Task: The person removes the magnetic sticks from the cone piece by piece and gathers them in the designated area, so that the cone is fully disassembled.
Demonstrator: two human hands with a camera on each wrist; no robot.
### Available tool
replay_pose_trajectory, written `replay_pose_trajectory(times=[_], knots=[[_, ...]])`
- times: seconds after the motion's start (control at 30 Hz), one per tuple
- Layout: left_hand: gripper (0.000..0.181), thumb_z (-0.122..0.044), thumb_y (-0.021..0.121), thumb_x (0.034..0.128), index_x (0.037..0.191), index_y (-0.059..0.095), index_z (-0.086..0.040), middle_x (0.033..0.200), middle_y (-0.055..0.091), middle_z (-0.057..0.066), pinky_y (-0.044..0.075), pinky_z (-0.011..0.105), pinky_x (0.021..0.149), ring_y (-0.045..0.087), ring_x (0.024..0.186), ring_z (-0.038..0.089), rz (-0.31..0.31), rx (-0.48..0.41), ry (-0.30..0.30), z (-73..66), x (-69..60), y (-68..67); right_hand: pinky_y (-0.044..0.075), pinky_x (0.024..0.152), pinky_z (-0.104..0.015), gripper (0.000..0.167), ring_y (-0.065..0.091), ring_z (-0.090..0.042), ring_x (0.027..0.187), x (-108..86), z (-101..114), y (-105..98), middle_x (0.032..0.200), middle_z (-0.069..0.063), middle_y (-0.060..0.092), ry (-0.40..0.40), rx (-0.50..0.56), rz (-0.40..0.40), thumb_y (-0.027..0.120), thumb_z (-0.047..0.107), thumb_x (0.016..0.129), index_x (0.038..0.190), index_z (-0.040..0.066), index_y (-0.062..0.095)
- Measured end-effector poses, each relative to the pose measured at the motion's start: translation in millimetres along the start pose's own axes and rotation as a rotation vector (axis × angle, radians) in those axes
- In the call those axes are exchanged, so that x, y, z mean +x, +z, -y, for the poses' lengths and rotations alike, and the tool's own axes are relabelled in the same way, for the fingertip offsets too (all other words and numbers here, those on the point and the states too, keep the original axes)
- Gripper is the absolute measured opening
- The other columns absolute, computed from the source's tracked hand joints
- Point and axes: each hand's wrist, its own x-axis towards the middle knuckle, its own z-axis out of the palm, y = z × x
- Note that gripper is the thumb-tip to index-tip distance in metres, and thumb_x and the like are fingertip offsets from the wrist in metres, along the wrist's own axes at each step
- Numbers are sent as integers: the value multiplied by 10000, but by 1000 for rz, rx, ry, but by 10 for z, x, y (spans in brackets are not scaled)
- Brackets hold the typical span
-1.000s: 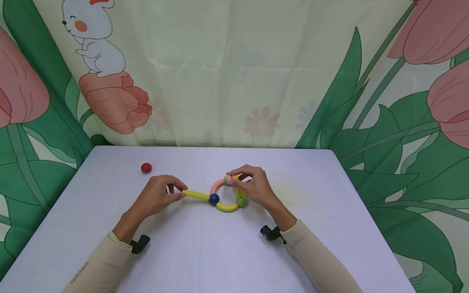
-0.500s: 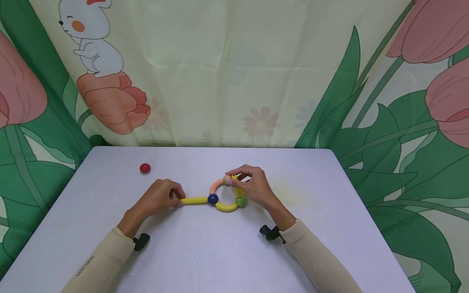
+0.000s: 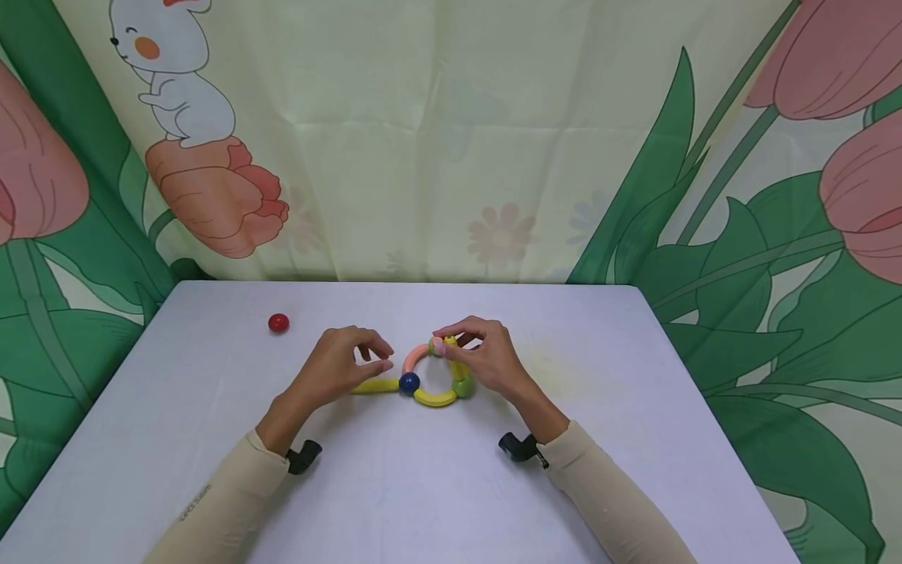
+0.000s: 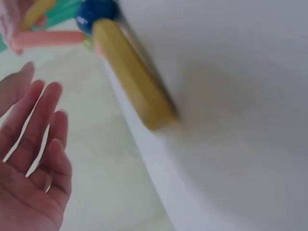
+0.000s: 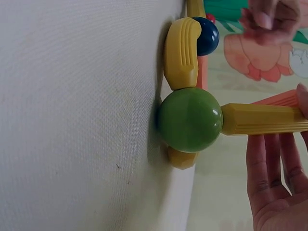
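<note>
A ring of curved pieces and balls lies on the table: a coral arc [image 3: 415, 358], a yellow arc [image 3: 435, 399], a blue ball [image 3: 409, 383] and a green ball [image 3: 462, 387]. A straight yellow stick [image 3: 377, 386] extends left from the blue ball. My left hand [image 3: 338, 364] hovers above that stick, fingers apart and holding nothing; the left wrist view shows its empty palm [image 4: 29, 192]. At the ring's back, my right hand [image 3: 492, 360] pinches the top of a coral stick [image 5: 279, 99], beside a yellow stick [image 5: 262, 119] standing on the green ball.
A red ball [image 3: 278, 323] lies at the back left of the white table [image 3: 395, 486]. Behind the table hangs a printed cloth [image 3: 366, 157] with a rabbit, tulips and leaves.
My left hand has let go of the straight yellow stick and moved up and to the right, toward the ring. That stick has swung toward me and lies level. My right hand stays in place.
</note>
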Motion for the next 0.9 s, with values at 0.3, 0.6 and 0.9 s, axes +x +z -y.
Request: replay_pose_trajectory(times=[0.3,0.6,0.9], knots=[[108,-262,861,914,986,839,-185,902,804,-74,551,274,695,652,798,111,-144,-184,77,-309,267,220,588,753,-327,223,702,-204,909,-11,12,-10,1071,38,784,3,16,-4,866,318,904,1115,250,847],[147,-361,875,893,934,835,-226,851,778,-117,517,289,647,648,793,118,-159,-230,59,-339,341,332,597,775,-332,257,692,-202,938,-23,17,-10,1090,22,796,-17,35,2,879,280,890,1138,225,842],[131,-330,898,869,949,858,-234,866,789,-118,546,293,707,647,822,134,-118,-217,80,-332,287,346,584,789,-362,292,685,-197,948,-44,-2,-60,997,27,738,-28,1,-22,894,293,870,1150,228,844]])
